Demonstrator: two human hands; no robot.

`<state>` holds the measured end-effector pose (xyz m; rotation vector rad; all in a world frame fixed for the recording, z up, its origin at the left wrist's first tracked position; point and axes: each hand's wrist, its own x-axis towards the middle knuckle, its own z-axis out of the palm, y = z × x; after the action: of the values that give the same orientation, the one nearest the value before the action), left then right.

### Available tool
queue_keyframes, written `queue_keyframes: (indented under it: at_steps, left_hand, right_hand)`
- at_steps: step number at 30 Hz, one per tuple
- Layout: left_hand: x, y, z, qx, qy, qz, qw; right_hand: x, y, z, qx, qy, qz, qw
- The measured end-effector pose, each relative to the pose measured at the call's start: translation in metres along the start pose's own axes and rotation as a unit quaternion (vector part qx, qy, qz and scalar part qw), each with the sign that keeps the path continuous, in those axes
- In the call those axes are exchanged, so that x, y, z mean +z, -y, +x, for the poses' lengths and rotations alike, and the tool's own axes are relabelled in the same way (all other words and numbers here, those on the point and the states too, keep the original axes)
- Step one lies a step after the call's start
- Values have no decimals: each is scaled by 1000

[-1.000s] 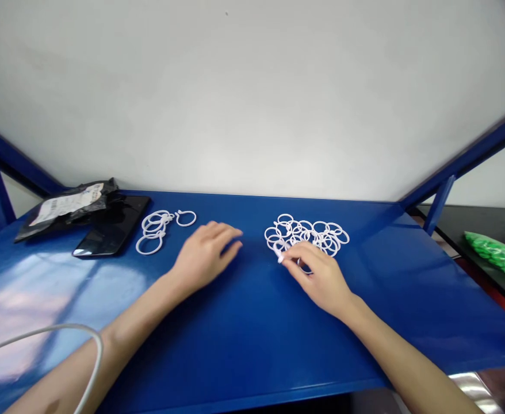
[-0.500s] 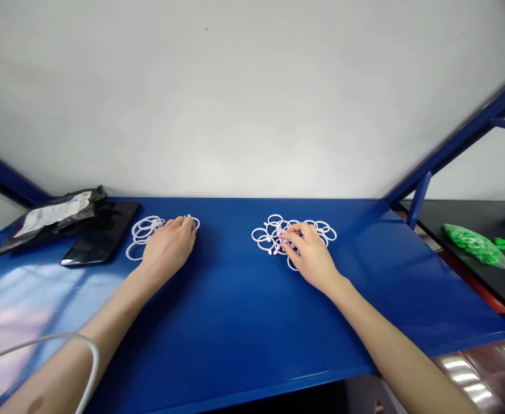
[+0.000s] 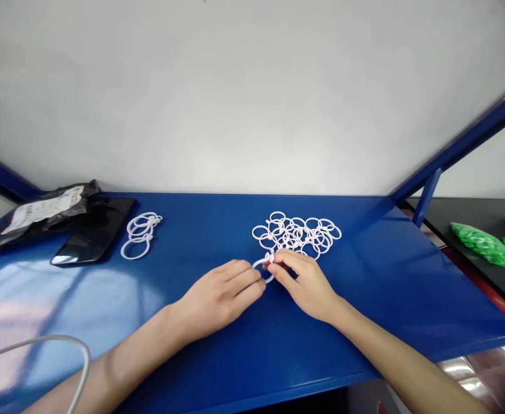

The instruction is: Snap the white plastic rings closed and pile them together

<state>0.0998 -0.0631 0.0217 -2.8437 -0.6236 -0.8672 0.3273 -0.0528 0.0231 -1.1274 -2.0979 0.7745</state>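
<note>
My left hand (image 3: 220, 293) and my right hand (image 3: 306, 282) meet over the middle of the blue shelf (image 3: 218, 356), both pinching one white plastic ring (image 3: 264, 270) between their fingertips. Just beyond the hands lies a loose heap of white rings (image 3: 298, 234). Farther left sits a smaller cluster of white rings (image 3: 140, 237), apart from both hands.
A black phone (image 3: 92, 238) and a black packet with a white label (image 3: 41, 213) lie at the back left. A white cable (image 3: 41, 345) loops at the near left. On a dark surface to the right lies a green bag (image 3: 481, 244). Blue frame bars (image 3: 455, 149) slant at both sides.
My left hand left the small ring cluster and came right to the middle. My right hand drew one ring out of the heap toward me, and both hands now grip it.
</note>
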Motion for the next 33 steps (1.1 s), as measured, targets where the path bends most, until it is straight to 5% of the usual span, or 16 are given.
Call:
queue_keyframes:
  at_steps: [4,9,12,20,23,33]
  left_hand:
    - [4,-8,0,-6,-33,-21,999]
    - [9,-15,1,-211,-149,-105,960]
    - [9,-18,4,-292,-127,-192,928]
    - [14,-14,1,-424,-85,-334,838]
    - [14,-14,1,-428,-82,-356,827]
    - [11,-14,2,-367,-86,-321,869]
  right_hand:
    - [2,1,1,53,26,62,996]
    - [3,0,0,24,21,56,998]
    - [6,0,-2,-3,30,61,998]
    - [9,-3,-6,66,14,150,986]
    - [9,-1,-7,56,25,120,991]
    - [7,-2,-12,-62,29,45,997]
